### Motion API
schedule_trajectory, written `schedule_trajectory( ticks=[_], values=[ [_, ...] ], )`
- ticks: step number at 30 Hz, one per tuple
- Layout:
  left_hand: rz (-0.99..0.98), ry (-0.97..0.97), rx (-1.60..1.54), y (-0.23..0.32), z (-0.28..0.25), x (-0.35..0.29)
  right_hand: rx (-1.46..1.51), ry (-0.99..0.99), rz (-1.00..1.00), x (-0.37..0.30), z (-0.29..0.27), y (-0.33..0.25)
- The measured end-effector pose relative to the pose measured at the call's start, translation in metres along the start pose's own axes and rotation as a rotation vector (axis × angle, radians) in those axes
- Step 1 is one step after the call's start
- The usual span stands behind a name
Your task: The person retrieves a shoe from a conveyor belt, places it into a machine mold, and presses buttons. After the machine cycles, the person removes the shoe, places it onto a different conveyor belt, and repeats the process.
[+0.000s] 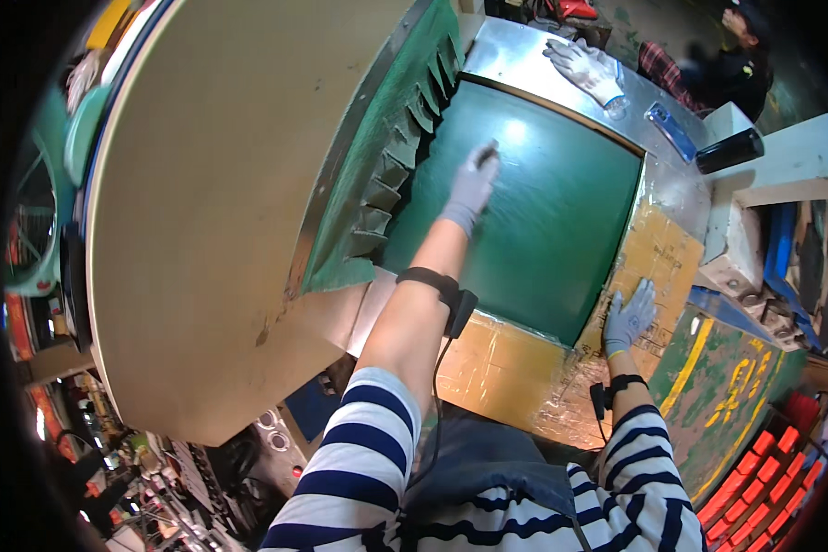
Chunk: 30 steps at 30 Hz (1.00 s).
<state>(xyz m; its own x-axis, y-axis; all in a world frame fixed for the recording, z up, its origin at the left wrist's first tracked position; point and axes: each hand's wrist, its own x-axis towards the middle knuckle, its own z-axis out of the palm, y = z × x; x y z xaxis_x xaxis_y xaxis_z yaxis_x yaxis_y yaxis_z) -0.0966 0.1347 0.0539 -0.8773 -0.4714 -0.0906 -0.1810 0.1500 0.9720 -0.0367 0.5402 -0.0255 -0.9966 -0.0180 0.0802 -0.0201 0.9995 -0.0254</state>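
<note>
My left hand (474,187), in a light grey glove, reaches out over a dark green panel (552,239) with a glossy surface. Its fingers are drawn together, and a small dark patch shows at their tips; what it is I cannot make out. My right hand (629,319), gloved too, lies flat with fingers stretched on the brown cardboard (664,253) along the panel's right edge. More taped cardboard (497,368) covers the near edge. A green curtain cut into strips (377,198) hangs along the panel's left side.
A large beige machine cover (202,212) stands at the left. On the metal ledge at the back lie a pair of gloves (587,72), a phone (672,132) and a black cylinder (730,151). Another person (731,69) is at the far right. Red bins (754,478) stand lower right.
</note>
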Motion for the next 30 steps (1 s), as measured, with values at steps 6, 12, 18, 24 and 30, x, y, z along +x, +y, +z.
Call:
schedule_trajectory(
  ticks=[6,12,18,24,30],
  values=[
    [-0.371,0.876,-0.035,-0.037,-0.202,0.049,0.063,0.023,-0.016,0.005,-0.005,-0.005],
    [-0.684,0.495,-0.017,-0.060,-0.204,0.067,0.061,-0.022,0.000,0.007,-0.003,-0.002],
    [-0.774,0.297,-0.018,-0.075,-0.175,0.072,0.064,-0.048,0.024,0.011,-0.012,0.003],
    [-0.855,0.172,-0.019,-0.064,-0.175,0.067,0.081,-0.086,0.021,0.013,-0.014,0.005],
    [-0.876,-0.014,-0.076,-0.027,-0.156,0.037,0.121,-0.022,-0.029,0.004,-0.010,-0.016]
  ],
)
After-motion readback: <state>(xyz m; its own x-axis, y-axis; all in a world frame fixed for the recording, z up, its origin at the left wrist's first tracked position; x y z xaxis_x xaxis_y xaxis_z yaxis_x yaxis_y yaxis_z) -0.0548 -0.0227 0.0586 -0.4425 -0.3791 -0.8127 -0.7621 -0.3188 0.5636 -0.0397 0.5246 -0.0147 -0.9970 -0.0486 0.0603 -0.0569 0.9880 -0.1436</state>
